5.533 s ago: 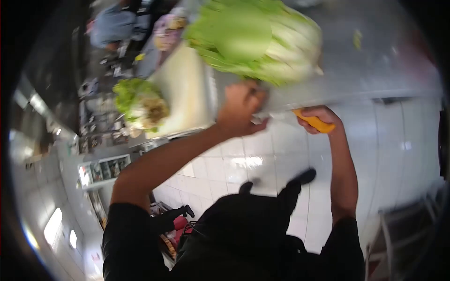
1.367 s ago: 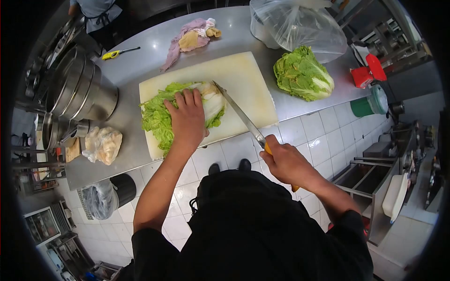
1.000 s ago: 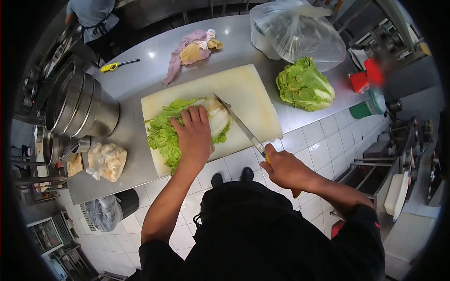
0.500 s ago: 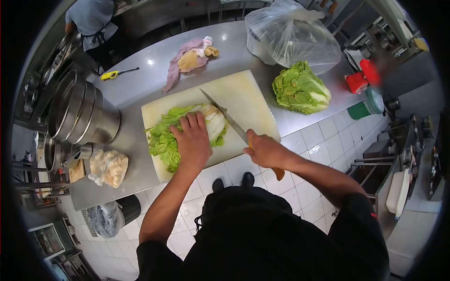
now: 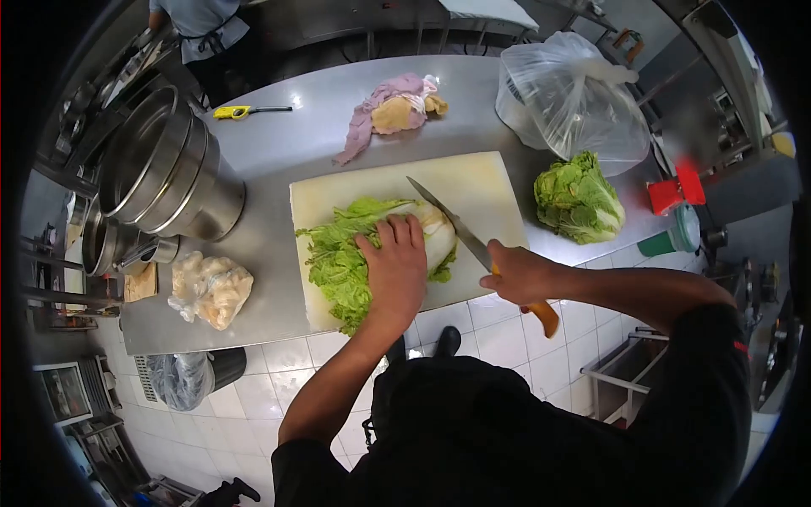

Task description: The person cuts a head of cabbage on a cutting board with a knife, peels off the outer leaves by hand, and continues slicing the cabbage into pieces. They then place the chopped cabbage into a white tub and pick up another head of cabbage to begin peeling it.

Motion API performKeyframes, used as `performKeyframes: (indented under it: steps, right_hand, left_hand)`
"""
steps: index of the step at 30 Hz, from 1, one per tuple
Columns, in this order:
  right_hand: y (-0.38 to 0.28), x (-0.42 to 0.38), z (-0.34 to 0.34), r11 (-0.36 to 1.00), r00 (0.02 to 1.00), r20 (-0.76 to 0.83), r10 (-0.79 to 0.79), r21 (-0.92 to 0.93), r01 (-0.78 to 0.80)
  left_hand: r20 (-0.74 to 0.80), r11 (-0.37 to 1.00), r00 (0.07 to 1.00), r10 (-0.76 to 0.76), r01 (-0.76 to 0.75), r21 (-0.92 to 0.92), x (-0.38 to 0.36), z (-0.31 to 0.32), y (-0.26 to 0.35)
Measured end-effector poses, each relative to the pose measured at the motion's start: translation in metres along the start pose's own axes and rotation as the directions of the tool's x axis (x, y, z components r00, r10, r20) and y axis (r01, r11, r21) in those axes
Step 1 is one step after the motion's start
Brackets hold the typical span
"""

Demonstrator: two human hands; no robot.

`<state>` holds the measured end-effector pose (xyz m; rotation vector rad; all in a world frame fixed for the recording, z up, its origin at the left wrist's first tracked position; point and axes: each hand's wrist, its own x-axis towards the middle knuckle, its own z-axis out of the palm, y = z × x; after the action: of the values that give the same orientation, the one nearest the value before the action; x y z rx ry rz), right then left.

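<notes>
On the white cutting board (image 5: pixel 488 182) lies a napa cabbage (image 5: pixel 340 256), its leafy green end to the left and its pale stem end to the right. My left hand (image 5: pixel 397 269) presses down over its middle, fingers curved across the leaves. In my right hand (image 5: pixel 522 272) is a kitchen knife (image 5: pixel 463 230), gripped by its orange-brown handle. The blade slants up and to the left, right beside the stem end of the cabbage. A second napa cabbage (image 5: pixel 579 198) rests on the steel table, right of the board.
Behind the board lie crumpled cloths (image 5: pixel 393 114) and a yellow lighter (image 5: pixel 252 111). A large clear plastic bag (image 5: pixel 579 106) stands at the back right. Nested steel pots (image 5: pixel 182 173) and a bag of pale pieces (image 5: pixel 211 290) occupy the left. A person (image 5: pixel 203 29) stands beyond the table.
The view has shifted, so the table's things appear farther right and the front ones slightly lower. My left hand stays on the cabbage and the knife remains beside its stem end.
</notes>
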<state>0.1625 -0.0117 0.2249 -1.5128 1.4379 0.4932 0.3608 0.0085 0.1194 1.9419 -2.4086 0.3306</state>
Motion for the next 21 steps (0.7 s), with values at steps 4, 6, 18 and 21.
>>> performKeyframes:
  steps: [4,6,18,21]
  right_hand:
    - [0.022,0.077,0.049,0.994,0.971,-0.22,-0.092,0.029,0.101]
    - [0.062,0.118,0.089,0.936,0.826,-0.441,-0.352,-0.173,0.306]
    - [0.08,0.057,0.073,0.956,0.917,-0.374,-0.14,0.189,0.223]
    - [0.099,0.062,0.065,0.924,0.89,-0.413,-0.192,0.23,0.306]
  left_hand:
    - [-0.029,1.0,1.0,-0.009,0.009,-0.022,0.0,-0.001,-0.002]
    - [-0.013,0.999,1.0,-0.005,0.004,-0.032,-0.009,0.001,0.0]
    - [0.222,0.999,0.975,0.01,-0.02,0.042,-0.006,-0.026,0.009]
    - [0.241,0.998,0.97,-0.01,-0.007,0.066,-0.009,-0.025,0.015]
